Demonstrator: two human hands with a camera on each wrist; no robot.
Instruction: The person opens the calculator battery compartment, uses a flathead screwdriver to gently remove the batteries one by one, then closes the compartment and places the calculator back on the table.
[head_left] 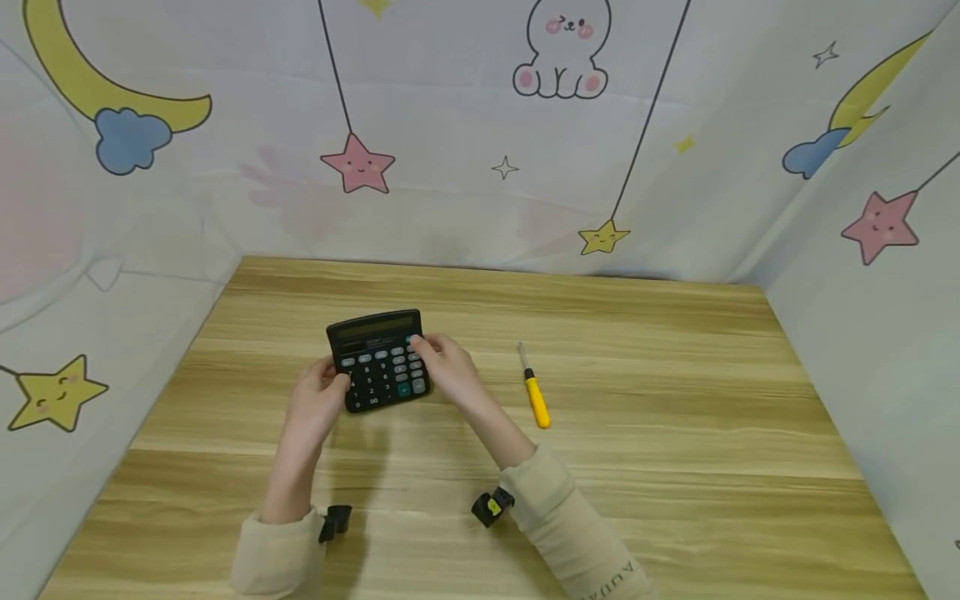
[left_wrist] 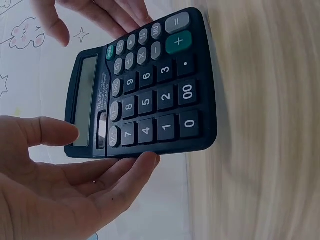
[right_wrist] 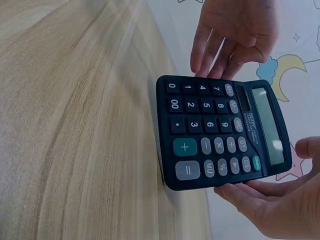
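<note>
A black desk calculator [head_left: 378, 367] stands tilted over the table, its keys and display facing me. My left hand [head_left: 317, 398] holds its left edge, thumb in front and fingers behind. At the opposite edge, my right hand [head_left: 448, 367] grips it with the thumb near the upper right keys. The left wrist view shows the left thumb [left_wrist: 55, 132] over one end of the display, with the fingers under the edge. In the right wrist view, the right fingers [right_wrist: 240, 197] support the edge below the green ON key, and its thumb is raised beside the display.
A screwdriver [head_left: 536, 396] with a yellow handle lies on the wood-grain table [head_left: 675, 433], right of the right hand. Cloth with cartoon stars and moons [head_left: 450, 125] hangs along the back and both sides. Each sleeve cuff carries a small black device [head_left: 492, 506].
</note>
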